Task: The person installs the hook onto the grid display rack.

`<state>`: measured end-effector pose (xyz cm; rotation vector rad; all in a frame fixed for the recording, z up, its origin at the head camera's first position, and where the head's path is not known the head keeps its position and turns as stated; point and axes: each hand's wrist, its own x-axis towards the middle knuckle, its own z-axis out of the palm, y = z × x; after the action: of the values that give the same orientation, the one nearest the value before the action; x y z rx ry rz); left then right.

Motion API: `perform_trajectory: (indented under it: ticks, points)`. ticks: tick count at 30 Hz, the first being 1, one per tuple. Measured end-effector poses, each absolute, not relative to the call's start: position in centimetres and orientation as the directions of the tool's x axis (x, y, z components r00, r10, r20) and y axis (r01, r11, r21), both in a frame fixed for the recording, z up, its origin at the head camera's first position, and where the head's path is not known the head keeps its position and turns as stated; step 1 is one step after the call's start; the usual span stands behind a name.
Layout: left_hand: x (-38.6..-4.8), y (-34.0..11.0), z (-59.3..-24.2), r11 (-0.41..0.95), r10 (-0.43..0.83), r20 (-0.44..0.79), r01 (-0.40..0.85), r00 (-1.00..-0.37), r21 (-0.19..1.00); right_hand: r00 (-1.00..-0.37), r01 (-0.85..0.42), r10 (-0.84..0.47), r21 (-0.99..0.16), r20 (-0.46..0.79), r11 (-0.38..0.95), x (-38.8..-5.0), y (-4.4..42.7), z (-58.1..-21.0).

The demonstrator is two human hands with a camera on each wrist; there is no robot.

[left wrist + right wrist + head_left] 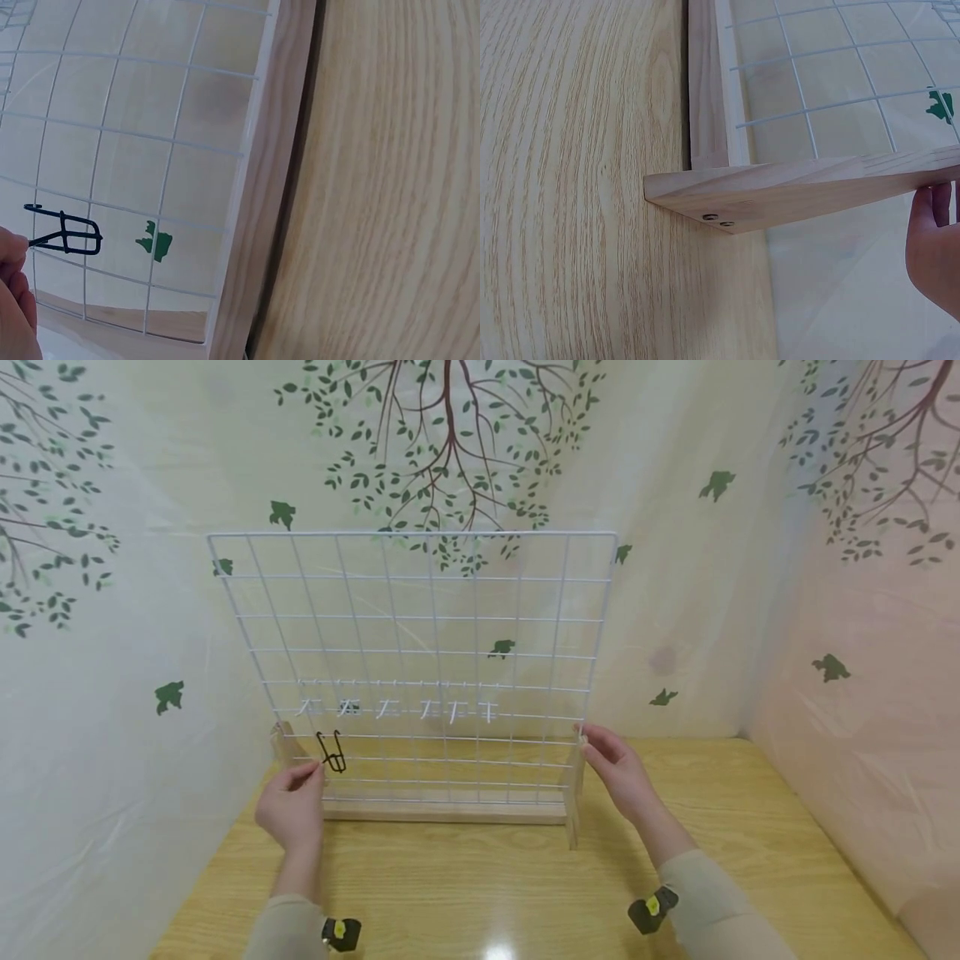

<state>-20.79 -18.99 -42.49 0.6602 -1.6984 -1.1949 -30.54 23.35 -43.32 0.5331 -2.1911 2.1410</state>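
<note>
A white wire grid panel (pixel 412 534) leans back in a wooden stand (pixel 442 812) on the table. My left hand (pixel 288 806) pinches a black wire hook (pixel 66 232) by one end between thumb and fingers. The hook is in front of the grid's lower left part; whether it touches the wires I cannot tell. My right hand (pixel 618 772) grips the upper end of the stand's right wooden side piece (pixel 780 191), at the grid's edge. Several white hooks (pixel 427 708) hang in a row across the grid's lower middle.
The stand is on a wood-grain table (pixel 480 885). Behind it hangs a pale curtain (pixel 675 610) printed with branches and green leaves, and it continues along both sides. Two screw heads (pixel 710 217) show on the right side piece.
</note>
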Motion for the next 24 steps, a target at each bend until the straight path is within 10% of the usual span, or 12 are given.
perform_trajectory:
  ticks: [16, 24]
  points:
    - [-19.8, -19.0, -44.4, 0.277, -0.827, 0.269, 0.058, -0.494, 0.959, -0.943, -0.256, -0.217, -0.967, 0.253, -0.015, -30.4, 23.4, -43.3]
    - [-19.0, -17.8, -45.3, 0.203, -0.76, 0.127, -0.047, -0.637, 0.978, -0.944, -0.254, -0.213, -0.967, 0.251, -0.013, -30.4, 23.3, -43.3]
